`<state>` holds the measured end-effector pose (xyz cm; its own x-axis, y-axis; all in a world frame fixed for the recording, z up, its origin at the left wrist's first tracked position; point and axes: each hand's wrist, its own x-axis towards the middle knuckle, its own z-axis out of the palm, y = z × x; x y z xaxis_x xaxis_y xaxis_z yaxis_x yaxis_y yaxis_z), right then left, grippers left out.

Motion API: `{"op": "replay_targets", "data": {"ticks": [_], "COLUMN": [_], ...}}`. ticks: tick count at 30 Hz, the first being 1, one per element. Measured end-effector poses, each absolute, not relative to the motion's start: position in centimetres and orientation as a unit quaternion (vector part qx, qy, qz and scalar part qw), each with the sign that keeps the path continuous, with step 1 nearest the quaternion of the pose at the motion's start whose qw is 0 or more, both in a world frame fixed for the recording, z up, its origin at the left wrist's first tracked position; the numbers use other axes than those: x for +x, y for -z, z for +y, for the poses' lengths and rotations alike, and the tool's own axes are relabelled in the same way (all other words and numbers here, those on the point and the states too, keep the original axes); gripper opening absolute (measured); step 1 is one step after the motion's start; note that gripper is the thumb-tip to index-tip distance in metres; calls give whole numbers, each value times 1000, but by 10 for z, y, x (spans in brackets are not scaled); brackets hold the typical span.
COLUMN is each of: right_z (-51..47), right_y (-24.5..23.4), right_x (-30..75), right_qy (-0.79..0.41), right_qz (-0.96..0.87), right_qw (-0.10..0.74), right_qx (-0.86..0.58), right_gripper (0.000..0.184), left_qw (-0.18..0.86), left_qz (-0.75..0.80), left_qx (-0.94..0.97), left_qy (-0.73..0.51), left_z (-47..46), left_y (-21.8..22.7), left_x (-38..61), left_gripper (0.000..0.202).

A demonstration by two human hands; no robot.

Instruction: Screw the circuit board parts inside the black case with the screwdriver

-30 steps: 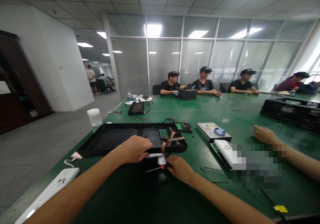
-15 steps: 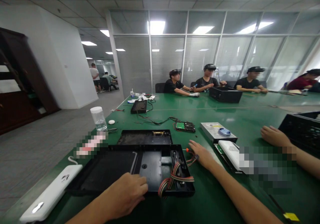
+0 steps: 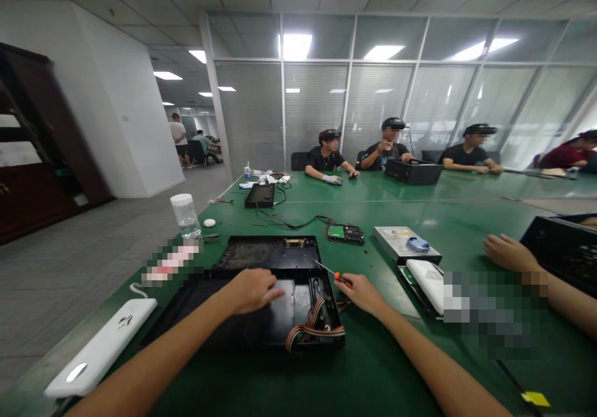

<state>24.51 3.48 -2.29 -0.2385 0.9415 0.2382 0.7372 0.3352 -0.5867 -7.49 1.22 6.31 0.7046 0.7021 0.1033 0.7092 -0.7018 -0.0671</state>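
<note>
My right hand [image 3: 364, 293] is closed round the orange and black handle of a screwdriver [image 3: 344, 281]. Its thin shaft points up and left, over the back right corner of a shallow black metal case [image 3: 280, 335]. Above the middle of that case hovers my left hand [image 3: 252, 289], fingers loosely bent and thumb apart, with nothing visible in it. A striped ribbon of wires [image 3: 312, 331] lies over the case's right front corner. Directly behind stands a second black metal panel [image 3: 261, 254] with a brassy connector along its far edge.
Left are a white power-bank-like device [image 3: 105, 345] and a clear jar [image 3: 185, 218] with a white lid. A circuit board [image 3: 345, 233] lies behind, a silver drive [image 3: 401, 243] to the right. Another person's hand [image 3: 508, 252] rests beside a black case [image 3: 559, 243]. Several people sit across the green table.
My right hand has picked up the screwdriver from beside the case and raised it. My left hand has moved back over the case, and the case has shifted slightly left.
</note>
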Motion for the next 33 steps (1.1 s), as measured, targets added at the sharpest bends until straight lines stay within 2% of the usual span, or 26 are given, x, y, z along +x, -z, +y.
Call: {"op": "replay_targets", "data": {"ticks": [3, 8, 10, 13, 16, 24, 33], "right_z": [33, 34, 35, 36, 36, 34, 31], "right_y": [21, 19, 19, 19, 18, 15, 15], "right_x": [247, 257, 257, 254, 253, 260, 252], "right_qy": [-175, -190, -199, -213, -215, -200, -273], "right_qz": [-776, -776, -771, -771, -779, -776, -759], "right_qw": [273, 282, 290, 287, 276, 279, 301], "right_qx": [-541, -531, -531, -527, -520, -528, -508], "right_gripper": [36, 35, 34, 35, 36, 33, 35], "left_qw": [113, 76, 72, 75, 82, 143, 138], "left_qz": [-428, -405, -389, -352, -285, -237, -288], "left_qx": [-894, -911, -918, -930, -947, -953, -940], "left_qy": [64, -9, 11, 76, 126, 120, 123], "left_z": [61, 102, 99, 86, 78, 91, 68], "left_y": [-50, -22, -20, -22, -21, -7, -30], "left_x": [-74, -75, -75, -70, -64, -65, -53], "left_gripper": [41, 24, 21, 31, 30, 14, 18]}}
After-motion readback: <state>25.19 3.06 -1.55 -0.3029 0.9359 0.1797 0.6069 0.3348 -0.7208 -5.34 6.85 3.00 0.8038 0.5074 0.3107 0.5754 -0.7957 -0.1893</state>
